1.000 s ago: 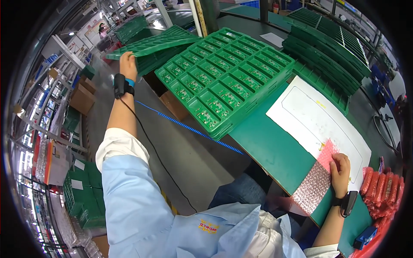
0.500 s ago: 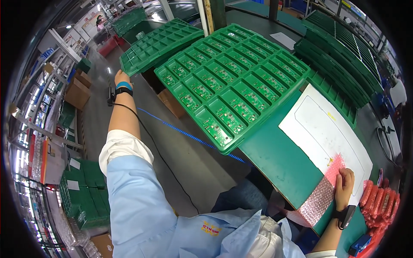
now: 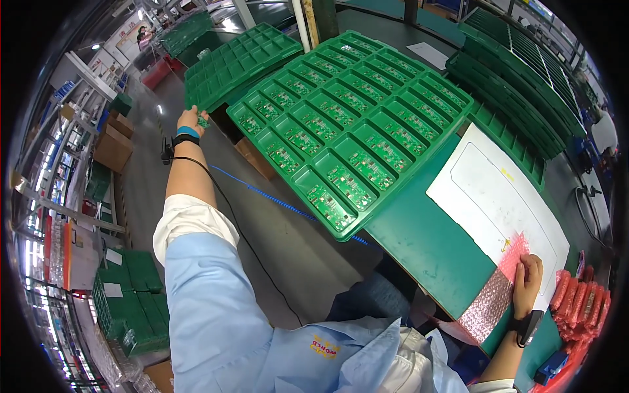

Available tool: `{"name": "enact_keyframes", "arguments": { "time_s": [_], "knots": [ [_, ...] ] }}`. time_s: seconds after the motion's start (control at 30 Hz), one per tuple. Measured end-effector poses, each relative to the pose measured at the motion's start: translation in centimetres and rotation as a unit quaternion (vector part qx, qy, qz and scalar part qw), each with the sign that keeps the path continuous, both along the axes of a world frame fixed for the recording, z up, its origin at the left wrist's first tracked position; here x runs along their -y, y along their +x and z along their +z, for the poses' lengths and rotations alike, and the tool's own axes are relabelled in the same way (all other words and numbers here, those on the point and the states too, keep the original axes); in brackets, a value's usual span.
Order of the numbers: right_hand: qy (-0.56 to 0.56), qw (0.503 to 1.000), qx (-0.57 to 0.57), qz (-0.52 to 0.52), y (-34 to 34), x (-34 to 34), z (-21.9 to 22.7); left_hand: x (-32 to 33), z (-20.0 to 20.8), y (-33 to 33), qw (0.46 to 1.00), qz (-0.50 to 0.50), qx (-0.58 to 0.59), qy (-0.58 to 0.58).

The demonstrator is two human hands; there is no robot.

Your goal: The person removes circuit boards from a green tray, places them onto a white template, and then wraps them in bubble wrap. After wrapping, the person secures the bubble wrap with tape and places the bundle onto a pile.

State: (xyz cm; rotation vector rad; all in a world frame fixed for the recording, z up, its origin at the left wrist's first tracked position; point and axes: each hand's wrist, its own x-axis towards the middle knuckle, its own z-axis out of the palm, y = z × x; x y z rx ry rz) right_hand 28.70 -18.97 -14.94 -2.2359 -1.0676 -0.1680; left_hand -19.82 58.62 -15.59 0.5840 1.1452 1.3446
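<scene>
My left hand (image 3: 189, 122) is stretched out to the near corner of the far green tray (image 3: 226, 73). Its fingers are closed on a small green circuit board (image 3: 204, 120). Between my arms stands a large green compartment tray (image 3: 308, 177), with circuit boards lying in its pockets. On the right, my right hand (image 3: 526, 283) rests at the edge of a pink bubble-wrap bag (image 3: 488, 306), fingers curled against it. That bag lies partly over a white sheet (image 3: 495, 177) with a drawn outline, on the green tabletop.
Several wrapped pink bundles (image 3: 580, 304) lie right of my right hand, near a blue tool-like object (image 3: 551, 368). Stacked green trays (image 3: 511, 98) stand at the far right. A blue coiled cord (image 3: 265, 195) hangs below the large tray. Cardboard boxes (image 3: 113, 145) stand left.
The far tray's near end has settled and the tray sits flatter. A circuit board now shows in my left hand, which has turned slightly. My right hand has barely moved.
</scene>
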Motion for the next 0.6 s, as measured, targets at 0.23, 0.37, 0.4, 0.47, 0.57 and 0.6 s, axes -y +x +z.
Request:
{"name": "enact_keyframes", "arguments": {
  "time_s": [0.23,0.37,0.4,0.47,0.57,0.6],
  "knots": [
    [0.009,1.000,-0.012,0.012,0.1,-0.1,-0.3,12.7,7.3,3.3,0.950,-0.085,-0.255,0.158],
    [-0.001,1.000,0.005,0.010,-0.2,-0.2,-0.1,27.1,11.4,7.6,0.845,-0.246,-0.371,0.296],
    [-0.012,1.000,0.011,0.008,-0.2,-0.1,0.2,29.8,11.4,8.8,0.792,-0.289,-0.383,0.379],
    [-0.020,1.000,0.015,0.008,0.0,0.1,0.4,35.2,13.0,10.6,0.684,-0.371,-0.435,0.453],
    [-0.015,1.000,0.016,0.017,0.2,0.4,0.1,37.3,13.4,11.8,0.554,-0.457,-0.503,0.481],
    [-0.013,1.000,0.013,0.018,0.2,0.2,0.1,37.1,13.0,12.1,0.468,-0.497,-0.521,0.513]
  ]
}}
